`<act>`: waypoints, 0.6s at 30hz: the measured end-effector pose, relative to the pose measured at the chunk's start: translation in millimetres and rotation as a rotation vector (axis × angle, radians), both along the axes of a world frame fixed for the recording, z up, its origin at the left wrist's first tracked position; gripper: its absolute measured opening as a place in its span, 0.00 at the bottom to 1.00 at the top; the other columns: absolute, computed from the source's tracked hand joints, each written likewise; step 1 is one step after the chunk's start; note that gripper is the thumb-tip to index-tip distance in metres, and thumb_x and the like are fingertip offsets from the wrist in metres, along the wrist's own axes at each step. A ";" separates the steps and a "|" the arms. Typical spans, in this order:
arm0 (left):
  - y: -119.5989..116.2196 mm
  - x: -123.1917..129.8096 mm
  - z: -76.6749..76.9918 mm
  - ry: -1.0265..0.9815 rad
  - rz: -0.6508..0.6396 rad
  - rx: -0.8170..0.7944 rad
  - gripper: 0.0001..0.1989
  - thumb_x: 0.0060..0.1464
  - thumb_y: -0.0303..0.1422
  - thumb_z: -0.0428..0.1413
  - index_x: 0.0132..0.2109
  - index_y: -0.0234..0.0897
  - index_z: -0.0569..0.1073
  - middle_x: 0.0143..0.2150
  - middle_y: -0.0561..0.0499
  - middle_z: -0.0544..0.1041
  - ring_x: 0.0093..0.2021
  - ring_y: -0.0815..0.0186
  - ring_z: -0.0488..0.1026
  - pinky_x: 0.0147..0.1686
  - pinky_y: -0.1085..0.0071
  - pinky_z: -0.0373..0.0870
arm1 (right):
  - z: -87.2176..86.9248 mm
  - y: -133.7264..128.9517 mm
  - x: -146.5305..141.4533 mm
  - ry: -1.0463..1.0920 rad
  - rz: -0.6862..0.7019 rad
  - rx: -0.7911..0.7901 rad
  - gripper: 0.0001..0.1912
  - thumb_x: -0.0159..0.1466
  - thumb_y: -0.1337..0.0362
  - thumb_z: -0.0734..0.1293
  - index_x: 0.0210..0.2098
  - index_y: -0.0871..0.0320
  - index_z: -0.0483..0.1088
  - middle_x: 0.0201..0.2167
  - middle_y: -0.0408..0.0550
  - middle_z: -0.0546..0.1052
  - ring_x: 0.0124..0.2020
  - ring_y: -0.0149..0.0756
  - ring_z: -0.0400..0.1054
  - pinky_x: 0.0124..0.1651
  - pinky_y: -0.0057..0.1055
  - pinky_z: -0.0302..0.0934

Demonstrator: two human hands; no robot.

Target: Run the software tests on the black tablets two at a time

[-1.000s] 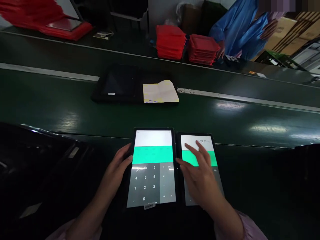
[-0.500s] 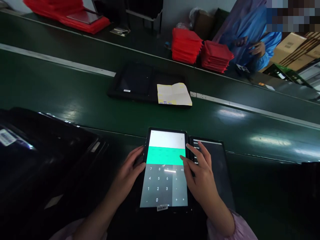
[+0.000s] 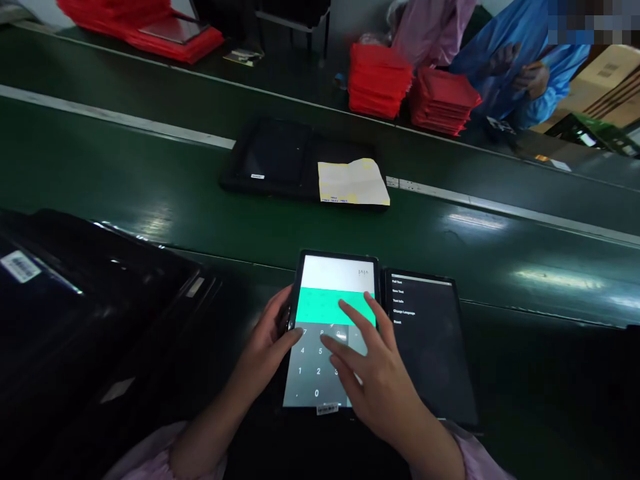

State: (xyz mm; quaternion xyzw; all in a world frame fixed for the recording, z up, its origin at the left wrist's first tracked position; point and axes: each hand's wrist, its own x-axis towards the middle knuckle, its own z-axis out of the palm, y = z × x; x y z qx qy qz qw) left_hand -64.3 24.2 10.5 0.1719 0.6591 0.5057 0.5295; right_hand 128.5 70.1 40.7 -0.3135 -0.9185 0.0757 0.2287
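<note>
Got a first-person view here: the left hand (image 3: pixel 265 340) has its fingers (image 3: pixel 277 320) curled together around the left edge of a black tablet (image 3: pixel 335 263), clamped on it. That tablet is running a calculator app, with a white display, a teal band and a grey keypad where 1, 2, 3 and 0 read fine. There's tiny text at the top right of the display (too small for me to make out), and a barcode sticker (image 3: pixel 330 409) sits at the bottom edge.

The right hand (image 3: pixel 375 380) is right over that screen, its fingers (image 3: pixel 350 310) spread apart across the teal band and upper keypad. Can't tell if the tips are actually touching the glass.

Just beside it, touching the first tablet's right edge, is a second tablet (image 3: pixel 430 353) with a dark menu: "Test Info", "Change Language" and "Reset" are legible, and the top two lines are blurry but end in "Test".

Behind them is a green conveyor belt (image 3: pixel 500 230) carrying a black tablet (image 3: pixel 273 153) with a yellow-edged paper sheet (image 3: pixel 353 181) beside it. Farther back, red stacks (image 3: pixel 379 80) sit near a person in a blue smock (image 3: pixel 520 60).
</note>
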 end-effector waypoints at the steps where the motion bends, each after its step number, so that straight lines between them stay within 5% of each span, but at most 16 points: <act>1: -0.2 0.1 -1.1 -0.001 -0.003 -0.002 0.46 0.39 0.47 0.68 0.67 0.41 0.69 0.69 0.39 0.74 0.67 0.40 0.72 0.65 0.48 0.70 | 0.0 -2.6 -3.1 -0.022 0.016 -0.017 0.16 0.74 0.68 0.62 0.51 0.52 0.82 0.64 0.56 0.75 0.75 0.62 0.55 0.58 0.60 0.76; 11: -6.3 -0.1 -18.9 0.064 -0.007 0.082 0.38 0.48 0.46 0.66 0.66 0.45 0.73 0.69 0.41 0.75 0.68 0.44 0.72 0.65 0.51 0.71 | -9.7 22.3 23.2 0.063 -0.294 0.098 0.18 0.76 0.64 0.60 0.43 0.54 0.84 0.60 0.56 0.78 0.70 0.60 0.64 0.54 0.58 0.78; 18: -8.2 0.9 -26.3 0.029 0.045 0.150 0.32 0.52 0.41 0.64 0.65 0.45 0.75 0.68 0.44 0.77 0.68 0.46 0.73 0.65 0.53 0.71 | -13.9 18.6 11.6 -0.032 -0.198 0.053 0.19 0.76 0.65 0.60 0.50 0.53 0.84 0.66 0.56 0.74 0.74 0.64 0.58 0.58 0.63 0.75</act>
